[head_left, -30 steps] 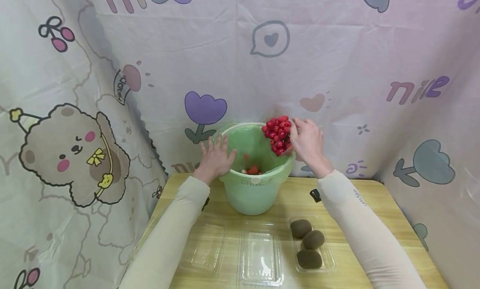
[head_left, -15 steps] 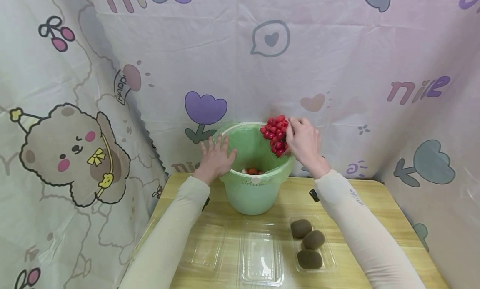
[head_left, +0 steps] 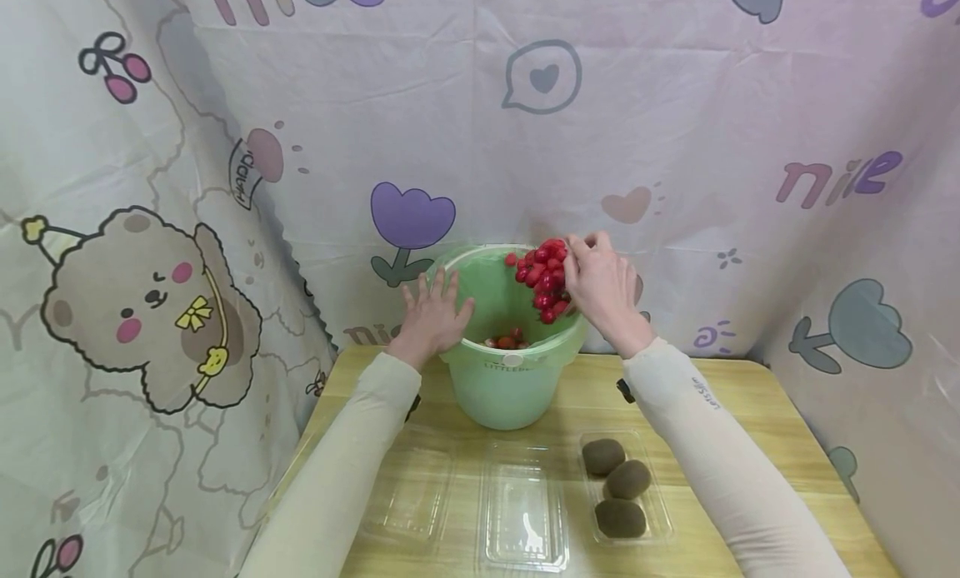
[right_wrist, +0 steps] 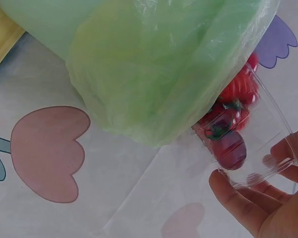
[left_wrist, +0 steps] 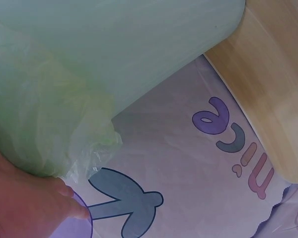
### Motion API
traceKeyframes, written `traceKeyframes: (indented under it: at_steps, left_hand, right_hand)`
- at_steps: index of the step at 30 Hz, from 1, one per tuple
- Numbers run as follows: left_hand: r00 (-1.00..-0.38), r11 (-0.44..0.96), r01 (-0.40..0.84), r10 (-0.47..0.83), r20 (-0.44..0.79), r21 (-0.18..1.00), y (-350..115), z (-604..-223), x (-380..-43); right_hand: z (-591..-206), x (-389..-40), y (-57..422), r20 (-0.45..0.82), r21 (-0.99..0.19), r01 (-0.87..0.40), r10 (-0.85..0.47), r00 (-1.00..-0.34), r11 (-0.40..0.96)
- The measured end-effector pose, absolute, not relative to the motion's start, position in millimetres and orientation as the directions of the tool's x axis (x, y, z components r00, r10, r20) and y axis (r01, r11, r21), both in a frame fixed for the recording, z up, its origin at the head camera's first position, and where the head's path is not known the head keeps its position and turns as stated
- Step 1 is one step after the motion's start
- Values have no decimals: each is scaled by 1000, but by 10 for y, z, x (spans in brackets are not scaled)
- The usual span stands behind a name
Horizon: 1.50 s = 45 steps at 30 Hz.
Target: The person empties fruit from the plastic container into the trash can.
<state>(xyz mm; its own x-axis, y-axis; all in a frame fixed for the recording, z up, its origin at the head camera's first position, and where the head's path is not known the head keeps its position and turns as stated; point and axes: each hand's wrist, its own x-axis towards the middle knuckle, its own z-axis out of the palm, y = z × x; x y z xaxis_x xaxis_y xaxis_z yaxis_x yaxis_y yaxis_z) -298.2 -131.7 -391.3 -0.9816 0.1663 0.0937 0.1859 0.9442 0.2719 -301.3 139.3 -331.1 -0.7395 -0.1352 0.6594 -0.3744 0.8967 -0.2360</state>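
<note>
While the pale green bucket (head_left: 504, 399) is smooth, round and matte, its bag liner (right_wrist: 154, 84) is thin, crinkled green film folded over the rim. Wood-grain table (head_left: 750, 420) underneath; on the near side, two clear ribbed trays (head_left: 525, 511) plus a right-hand one (head_left: 657, 511) carrying three fuzzy brown oval fruits (head_left: 628, 480). Left hand (head_left: 435, 316) rests on the bucket's left rim, fingers spread, no grasp. Right hand (head_left: 603, 286) reaches in above the right rim, thumb and fingers pinching the end of a clear plastic box (right_wrist: 268, 131), tilted left over the bucket mouth. Red fruit (head_left: 546, 282) in it looks glossy, round, tightly clustered; the right wrist view shows green stem ends. More reddish pieces (head_left: 507, 342) sit down inside the bucket.
</note>
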Motion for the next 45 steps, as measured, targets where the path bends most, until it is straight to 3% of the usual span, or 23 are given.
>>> traceKeyframes:
  at_steps: [23,45]
  left_hand:
    - [-983,945,182,166,82,270,-1292,-3882,-2974]
    - [-983,945,181,163,89,272,-1308,-3905,-2982]
  right_hand:
    - [-3406,-3034,1365,639,-150,-424,-240,-731,893]
    - [-3429,-3033,1314,692,29,-453,-344,-634,891]
